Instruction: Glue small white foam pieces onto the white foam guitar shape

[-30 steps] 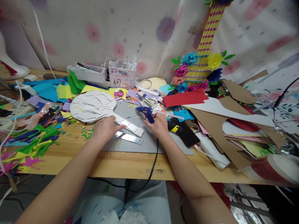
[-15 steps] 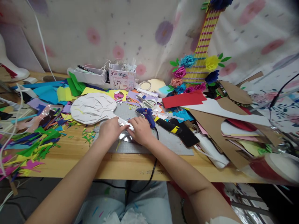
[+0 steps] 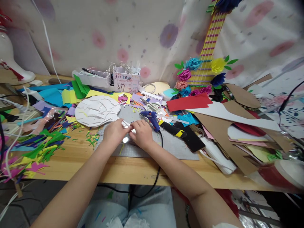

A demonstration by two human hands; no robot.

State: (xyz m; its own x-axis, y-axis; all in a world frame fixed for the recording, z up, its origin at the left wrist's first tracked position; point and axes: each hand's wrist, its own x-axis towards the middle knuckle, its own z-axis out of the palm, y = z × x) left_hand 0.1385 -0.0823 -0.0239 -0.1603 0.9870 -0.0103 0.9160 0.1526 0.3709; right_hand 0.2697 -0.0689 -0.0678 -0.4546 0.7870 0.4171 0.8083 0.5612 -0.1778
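A white paper-covered piece (image 3: 96, 110) with a round body and a narrow neck lies on the left part of the grey cutting mat (image 3: 175, 151). My left hand (image 3: 117, 131) pinches the neck from the left. From the right, my right hand (image 3: 142, 133) grips the neck's end, its fingers bent over it. The thumbs nearly meet. Part of the neck is hidden under my fingers. Just behind my right hand lies a blue glue gun (image 3: 151, 119), its black cord running down over the table edge.
A yellow-black cutter (image 3: 171, 128) and a black phone (image 3: 193, 139) lie right of the glue gun. Coloured paper scraps (image 3: 45, 142) cover the left side. Brown cardboard (image 3: 218, 133) is piled right. White boxes (image 3: 125, 80) and a flowered yellow guitar shape (image 3: 209, 47) stand behind.
The whole view has shifted slightly, so things appear a little further right. Both hands keep their hold on the neck, with hardly any movement.
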